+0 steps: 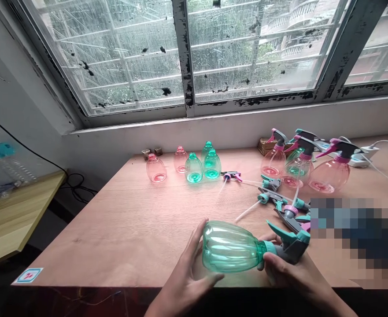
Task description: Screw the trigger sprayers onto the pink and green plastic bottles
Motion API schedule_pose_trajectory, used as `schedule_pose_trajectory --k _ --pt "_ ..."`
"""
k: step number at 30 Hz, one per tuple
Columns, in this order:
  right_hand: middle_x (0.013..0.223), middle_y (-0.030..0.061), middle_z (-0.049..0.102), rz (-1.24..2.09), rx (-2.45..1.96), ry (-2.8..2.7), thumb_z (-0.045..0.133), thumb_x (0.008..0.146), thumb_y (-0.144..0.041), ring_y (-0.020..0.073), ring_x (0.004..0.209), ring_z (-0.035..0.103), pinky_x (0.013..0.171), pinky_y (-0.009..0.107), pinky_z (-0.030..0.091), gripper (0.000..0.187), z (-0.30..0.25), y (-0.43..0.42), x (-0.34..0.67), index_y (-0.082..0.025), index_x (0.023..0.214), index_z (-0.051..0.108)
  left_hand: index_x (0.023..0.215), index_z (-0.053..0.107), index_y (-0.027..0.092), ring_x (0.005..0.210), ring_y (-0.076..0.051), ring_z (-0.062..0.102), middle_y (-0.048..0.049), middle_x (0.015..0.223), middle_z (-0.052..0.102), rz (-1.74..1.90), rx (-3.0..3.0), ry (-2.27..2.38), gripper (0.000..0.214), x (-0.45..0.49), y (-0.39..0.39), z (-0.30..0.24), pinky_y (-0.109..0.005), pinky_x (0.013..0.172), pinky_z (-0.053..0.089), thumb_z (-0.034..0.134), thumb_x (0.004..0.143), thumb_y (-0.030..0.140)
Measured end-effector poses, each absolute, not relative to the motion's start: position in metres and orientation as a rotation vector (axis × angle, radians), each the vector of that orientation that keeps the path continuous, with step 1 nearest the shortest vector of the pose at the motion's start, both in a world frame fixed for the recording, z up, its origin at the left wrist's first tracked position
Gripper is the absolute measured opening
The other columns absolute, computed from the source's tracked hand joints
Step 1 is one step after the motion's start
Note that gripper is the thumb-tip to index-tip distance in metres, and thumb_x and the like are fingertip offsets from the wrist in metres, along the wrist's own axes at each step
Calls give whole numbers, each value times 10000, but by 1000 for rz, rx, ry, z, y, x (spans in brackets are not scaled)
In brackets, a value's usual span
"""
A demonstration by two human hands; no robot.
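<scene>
Both hands are closed around the work here: the left hand [187, 281] cups the belly of a green bottle [228, 246] from below and the side, fingers spread up around it, while the right hand [293, 275] wraps the neck end, fingers curled under, right up against a sprayer head [294, 246]. Pretty firm two-handed hold, nothing looks loose. The bottle's lying on its side, base pointing left and trigger end pointing right, held just over the near edge of the table [114, 229], around the middle of that edge. The head looks seated on the neck, but I can't tell from this angle how far it's screwed down, since the right hand covers part of the collar.

Along the back edge, left of center, there's a loose group of headless bottles standing upright: two bare pink bottles [156, 169] and three bare green bottles [194, 168]. To the right of those, loose sprayers [269, 196] lie in a jumble with their white tubes [246, 211] poking out toward the middle of the table. Behind them, near the back right corner, are some assembled pink sprayers [330, 174], with a power strip [362, 156] just beside them and a small wicker basket [266, 146] at the back edge. A pixelated patch [355, 237] hides the right end of the table, so no idea what's under it.
</scene>
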State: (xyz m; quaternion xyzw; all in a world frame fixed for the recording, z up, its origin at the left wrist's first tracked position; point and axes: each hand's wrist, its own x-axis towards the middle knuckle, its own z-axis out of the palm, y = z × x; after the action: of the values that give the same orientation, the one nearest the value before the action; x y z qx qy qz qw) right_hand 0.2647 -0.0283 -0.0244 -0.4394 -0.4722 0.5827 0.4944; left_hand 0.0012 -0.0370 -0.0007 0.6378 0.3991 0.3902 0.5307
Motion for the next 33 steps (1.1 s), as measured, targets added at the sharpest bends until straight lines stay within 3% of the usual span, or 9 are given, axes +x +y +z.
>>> schedule_pose_trajectory --k 2,6,9,12,17,22,27,31,33 --pt "631 15 717 1421 -1050 -1155 761 776 -508 152 466 537 475 269 389 345 -24 -28 264 -227 934 637 1519 136 474 1494 -254 251 30 1627 272 934 1508 953 945 2 -37 -1 -451 1246 156 749 835 254" --pt "642 15 719 1423 -1051 -1167 760 780 -495 163 470 542 467 281 391 339 -24 -29 263 -229 953 642 1541 94 415 1520 -295 143 -9 1654 190 920 1436 993 1240 1 -36 -2 -471 1250 89 916 622 280" --pt "654 26 724 1401 -1067 -1189 777 774 -469 166 493 558 488 289 397 341 -25 -29 264 -205 947 648 1538 163 398 1524 -289 122 -14 1657 175 904 1533 1053 1027 1 -36 -4 -484 1249 70 822 754 320" --pt "654 34 735 1391 -1039 -1183 777 780 -464 165 501 564 486 283 386 350 -27 -28 265 -198 957 634 1525 145 455 1515 -272 179 8 1648 208 917 1633 1063 873 2 -37 -7 -501 1245 78 703 872 297" --pt "643 20 733 1413 -1025 -1139 779 785 -467 147 485 551 476 263 366 364 -29 -29 266 -210 984 616 1528 -63 444 1502 -303 217 -28 1649 206 977 1503 911 1190 2 -38 -10 -505 1228 176 827 750 312" --pt "629 26 720 1405 -1081 -1157 800 754 -468 178 514 572 491 286 393 379 -27 -29 267 -198 971 643 1545 214 331 1520 -333 117 -52 1660 163 930 1592 1024 840 0 -36 -5 -514 1237 123 699 862 385" --pt "645 37 700 1385 -1096 -1195 759 772 -525 171 497 567 488 288 406 378 -24 -25 268 -180 889 656 1541 153 406 1500 -285 231 -9 1634 261 947 1645 1033 783 3 -36 -4 -501 1242 126 627 924 310" --pt "601 6 656 1416 -1071 -1192 795 759 -472 144 486 540 479 266 411 366 -25 -26 265 -167 921 677 1561 103 331 1508 -319 188 -51 1648 216 972 1468 1064 945 3 -36 -5 -509 1240 135 719 846 382" --pt "553 -29 612 1440 -1057 -1173 822 741 -444 126 462 506 455 247 390 378 -26 -27 265 -176 966 679 1558 162 302 1510 -322 175 -66 1649 211 960 1456 1075 879 2 -35 -4 -506 1239 150 687 863 418"
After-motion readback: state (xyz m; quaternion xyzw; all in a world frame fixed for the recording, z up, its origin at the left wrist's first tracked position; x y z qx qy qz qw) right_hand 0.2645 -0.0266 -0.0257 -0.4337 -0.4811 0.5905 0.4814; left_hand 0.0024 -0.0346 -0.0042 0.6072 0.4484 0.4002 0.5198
